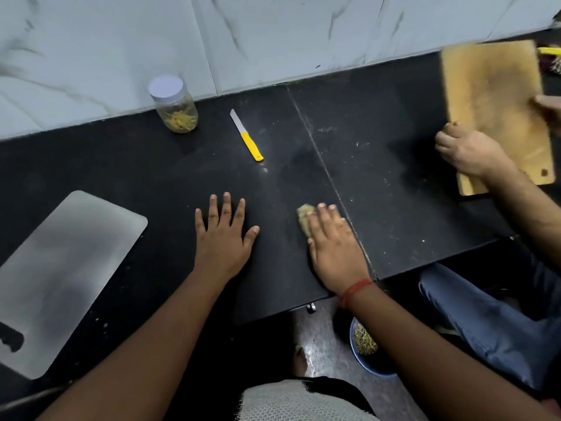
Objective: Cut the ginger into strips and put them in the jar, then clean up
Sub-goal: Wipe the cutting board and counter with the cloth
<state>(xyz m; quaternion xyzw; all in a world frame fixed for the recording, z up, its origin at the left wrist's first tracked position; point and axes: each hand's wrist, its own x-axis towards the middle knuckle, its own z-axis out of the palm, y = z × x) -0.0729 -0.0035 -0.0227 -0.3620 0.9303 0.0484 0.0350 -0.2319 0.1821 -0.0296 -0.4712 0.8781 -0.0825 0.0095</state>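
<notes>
A clear jar (176,107) with a white lid stands at the back of the black counter (151,165), yellow ginger strips inside. A yellow-handled knife (246,135) lies to its right. My left hand (223,235) lies flat on the counter with fingers spread, holding nothing. My right hand (334,244) presses a yellowish cloth (303,218) onto the counter near a seam, fingers straight over it. Most of the cloth is hidden under the hand.
Another person's hand (467,150) holds a wooden cutting board (498,110) tilted at the right. A steel board (63,275) lies at the left. Under the counter edge, a blue bowl (364,344) with scraps sits on the floor. Small bits dot the counter's right half.
</notes>
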